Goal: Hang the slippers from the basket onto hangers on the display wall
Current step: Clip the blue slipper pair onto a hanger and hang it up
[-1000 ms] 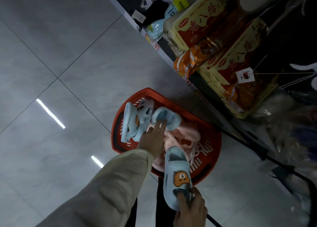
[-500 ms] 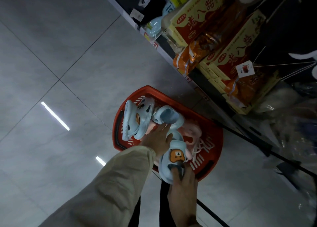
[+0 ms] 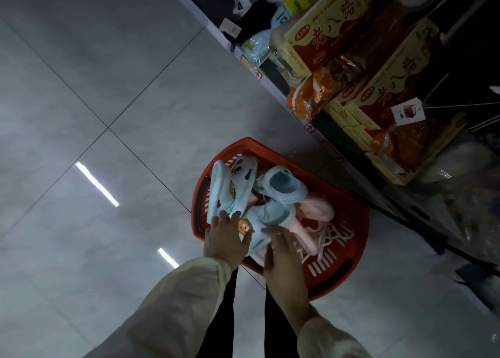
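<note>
Grey tiled floor (image 3: pixel 94 73) holds the red plastic basket (image 3: pixel 338 276) at 5 o'clock. The pale blue foam slipper with orange bear badge (image 3: pixel 273 214), raised a second ago, is back in the basket, unhung. The left hand (image 3: pixel 226 240) lies spread on it, the right hand (image 3: pixel 282 252) covers its heel, grip unclear, and pink foam slippers (image 3: pixel 318 208) crowd at 3 o'clock.

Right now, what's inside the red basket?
In the red basket: light-blue slippers piled over pink slippers, white looped pieces beside them. The left hand and right hand cover part of the nearest blue one; whatever lies under the pile is hidden.
</note>
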`<state>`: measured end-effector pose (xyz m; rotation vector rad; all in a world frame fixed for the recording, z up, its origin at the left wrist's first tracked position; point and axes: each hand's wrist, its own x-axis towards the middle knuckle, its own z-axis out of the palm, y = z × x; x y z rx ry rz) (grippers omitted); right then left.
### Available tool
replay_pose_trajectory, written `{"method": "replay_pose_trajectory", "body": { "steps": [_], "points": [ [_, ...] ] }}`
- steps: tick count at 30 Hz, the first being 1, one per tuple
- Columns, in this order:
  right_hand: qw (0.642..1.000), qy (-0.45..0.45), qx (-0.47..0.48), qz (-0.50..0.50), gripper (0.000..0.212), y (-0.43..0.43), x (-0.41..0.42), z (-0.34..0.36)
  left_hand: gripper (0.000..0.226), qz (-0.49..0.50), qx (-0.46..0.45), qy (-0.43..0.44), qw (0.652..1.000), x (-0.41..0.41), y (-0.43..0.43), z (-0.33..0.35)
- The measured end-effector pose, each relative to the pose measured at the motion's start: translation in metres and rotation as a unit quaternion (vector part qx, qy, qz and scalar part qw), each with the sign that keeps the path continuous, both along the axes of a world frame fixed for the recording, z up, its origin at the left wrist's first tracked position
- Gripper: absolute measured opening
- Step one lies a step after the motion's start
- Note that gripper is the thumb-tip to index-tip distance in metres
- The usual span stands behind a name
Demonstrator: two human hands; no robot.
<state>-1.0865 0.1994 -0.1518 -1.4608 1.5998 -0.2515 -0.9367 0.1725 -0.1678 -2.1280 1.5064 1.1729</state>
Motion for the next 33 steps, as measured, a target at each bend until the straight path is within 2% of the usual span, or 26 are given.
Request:
{"method": "replay_pose_trajectory", "body": {
  "steps": [3, 5, 8, 11, 14, 17, 22, 25, 28, 30, 31, 33],
  "points": [
    [0.996, 0.080, -0.034, 0.019, 0.056, -0.040, -0.003, -0.013, 0.070, 0.019, 0.053, 0.092, 0.994, -0.009, 0.009, -0.007],
    [0.988, 0.139, -0.023, 0.071, 0.066, -0.069, -0.002, -0.028, 0.082, 0.026, 0.080, 0.127, 0.988, -0.017, 0.014, -0.012],
    [0.968, 0.175, 0.021, 0.179, 0.073, -0.105, -0.001, -0.051, 0.095, 0.066, 0.085, 0.145, 0.984, -0.026, 0.014, -0.015],
    [0.934, 0.210, 0.072, 0.280, 0.071, -0.123, -0.002, -0.059, 0.085, 0.024, 0.093, 0.122, 0.988, -0.030, 0.012, -0.014],
    [0.914, 0.261, 0.080, 0.300, 0.075, -0.127, 0.001, -0.055, 0.069, -0.094, 0.083, 0.041, 0.991, -0.030, 0.006, -0.011],
    [0.908, 0.275, 0.090, 0.304, 0.078, -0.128, 0.002, -0.058, 0.064, -0.154, 0.100, 0.003, 0.983, -0.035, 0.000, -0.011],
    [0.920, 0.256, 0.174, 0.239, 0.064, -0.130, 0.000, -0.055, 0.042, -0.157, 0.094, -0.021, 0.983, -0.044, 0.002, -0.003],
    [0.953, 0.205, 0.163, 0.150, 0.053, -0.113, 0.002, -0.067, 0.018, -0.153, 0.075, -0.054, 0.984, -0.045, 0.011, 0.000],
    [0.982, 0.149, 0.115, -0.009, 0.027, -0.094, -0.001, -0.072, 0.023, -0.159, 0.056, -0.057, 0.984, -0.047, 0.027, -0.005],
    [0.983, 0.124, 0.102, -0.092, 0.011, -0.082, -0.006, -0.066, 0.032, -0.157, 0.044, -0.060, 0.985, -0.043, 0.027, 0.001],
    [0.981, 0.107, 0.107, -0.124, 0.008, -0.074, -0.009, -0.063, 0.033, -0.156, 0.030, -0.068, 0.985, -0.041, 0.029, 0.001],
    [0.977, 0.067, 0.114, -0.168, 0.014, -0.061, -0.014, -0.059, 0.030, -0.149, 0.006, -0.081, 0.986, -0.039, 0.030, -0.001]
  ]
}}
